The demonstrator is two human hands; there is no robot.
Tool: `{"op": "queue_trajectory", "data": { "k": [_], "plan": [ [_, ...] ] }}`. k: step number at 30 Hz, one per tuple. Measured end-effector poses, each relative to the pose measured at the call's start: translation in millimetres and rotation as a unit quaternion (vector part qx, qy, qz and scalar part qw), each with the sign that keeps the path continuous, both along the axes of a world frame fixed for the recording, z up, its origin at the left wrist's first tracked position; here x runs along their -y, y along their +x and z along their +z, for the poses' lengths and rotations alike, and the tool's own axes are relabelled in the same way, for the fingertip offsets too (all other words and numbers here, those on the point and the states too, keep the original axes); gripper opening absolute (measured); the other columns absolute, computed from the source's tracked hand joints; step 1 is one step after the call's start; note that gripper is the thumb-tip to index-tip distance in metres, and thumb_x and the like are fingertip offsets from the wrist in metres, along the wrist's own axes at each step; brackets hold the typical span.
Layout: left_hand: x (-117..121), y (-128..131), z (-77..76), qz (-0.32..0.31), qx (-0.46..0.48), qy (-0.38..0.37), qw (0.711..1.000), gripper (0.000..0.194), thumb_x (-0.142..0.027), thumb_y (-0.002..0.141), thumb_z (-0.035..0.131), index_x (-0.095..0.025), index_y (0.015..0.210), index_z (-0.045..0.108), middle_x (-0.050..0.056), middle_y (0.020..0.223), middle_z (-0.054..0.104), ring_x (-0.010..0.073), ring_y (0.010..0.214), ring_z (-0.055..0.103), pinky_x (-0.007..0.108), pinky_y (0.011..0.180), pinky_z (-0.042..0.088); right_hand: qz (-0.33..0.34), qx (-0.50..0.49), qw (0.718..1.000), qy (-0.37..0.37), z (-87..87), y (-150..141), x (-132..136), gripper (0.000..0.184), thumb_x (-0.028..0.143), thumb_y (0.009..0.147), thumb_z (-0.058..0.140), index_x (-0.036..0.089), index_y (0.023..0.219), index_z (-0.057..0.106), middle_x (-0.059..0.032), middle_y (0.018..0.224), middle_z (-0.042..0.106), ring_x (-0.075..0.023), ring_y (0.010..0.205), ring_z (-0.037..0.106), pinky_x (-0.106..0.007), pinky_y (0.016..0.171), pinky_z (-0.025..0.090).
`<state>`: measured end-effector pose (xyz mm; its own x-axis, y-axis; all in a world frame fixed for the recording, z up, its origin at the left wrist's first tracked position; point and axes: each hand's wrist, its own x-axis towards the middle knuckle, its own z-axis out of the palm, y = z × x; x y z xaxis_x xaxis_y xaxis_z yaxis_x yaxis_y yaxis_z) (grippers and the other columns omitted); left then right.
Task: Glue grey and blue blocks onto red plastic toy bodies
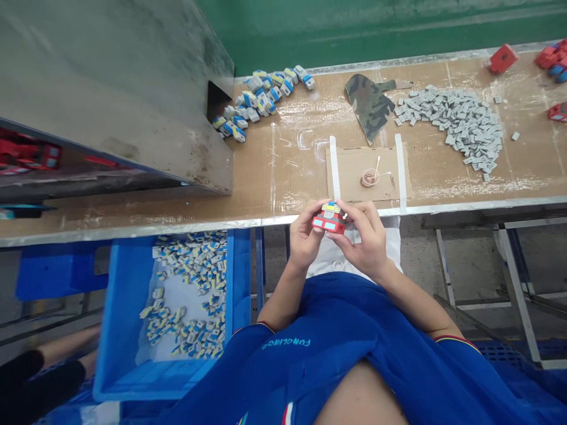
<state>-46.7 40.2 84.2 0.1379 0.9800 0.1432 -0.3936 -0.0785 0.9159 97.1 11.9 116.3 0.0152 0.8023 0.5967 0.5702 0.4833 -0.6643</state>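
Between both hands, just off the table's front edge, is a small red toy piece (328, 224) with pale blue windows and a grey, blue and yellow part on top. My left hand (305, 237) grips its left side, thumb at the lower front. On the other side my right hand (364, 237) pinches it with thumb and index finger. Beyond them a small clear cup (369, 177) with cotton swabs (378, 163) rests on a taped cardboard piece (349, 159).
Grey-blue-yellow parts (266, 94) are heaped at back left; small grey pieces (465, 124) spread at right. A camouflage cloth (370, 106) lies between them. A blue bin (119, 313) of similar parts stands lower left. A metal chute (133, 100) borders the left; red pieces (504, 58) lie far right.
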Motion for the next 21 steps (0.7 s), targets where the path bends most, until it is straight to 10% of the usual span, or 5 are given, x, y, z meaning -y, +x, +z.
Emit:
{"op": "queue_trajectory", "data": {
  "k": [5,9,21],
  "plan": [
    [19.1,20.3,15.5,-0.060,0.178,-0.345,0.919,0.029,-0.042,0.095,0.073,-0.020,0.114,0.078,0.006,0.100,0.075,0.0168,0.088,0.070,0.032,0.093,0.059,-0.044,0.013,0.999,-0.006,1.1,-7.2,-2.7,0.054,0.043,0.099,0.067,0.021,0.147,0.055,-0.0146,0.121,0.066,-0.0296,0.109,0.064,-0.049,0.093,0.058],
    [26.2,26.3,34.6,-0.068,0.206,-0.473,0.854,0.035,-0.023,0.106,0.049,-0.015,0.131,0.072,0.007,0.098,0.077,0.0170,0.095,0.073,0.033,0.111,0.054,-0.021,0.007,0.998,-0.062,1.4,-6.7,-2.8,0.057,0.051,0.099,0.065,0.019,0.145,0.055,-0.0134,0.118,0.074,-0.0283,0.105,0.068,-0.047,0.092,0.059],
    [26.9,24.2,12.8,-0.174,0.075,-0.310,0.932,0.055,-0.069,0.084,0.071,-0.022,0.112,0.080,0.009,0.124,0.078,0.0308,0.123,0.070,0.044,0.103,0.063,-0.036,0.076,0.989,-0.123,17.1,4.6,-4.3,0.064,0.068,0.095,0.062,0.014,0.129,0.067,-0.0143,0.107,0.079,-0.0287,0.094,0.073,-0.042,0.084,0.060]
  ]
}}
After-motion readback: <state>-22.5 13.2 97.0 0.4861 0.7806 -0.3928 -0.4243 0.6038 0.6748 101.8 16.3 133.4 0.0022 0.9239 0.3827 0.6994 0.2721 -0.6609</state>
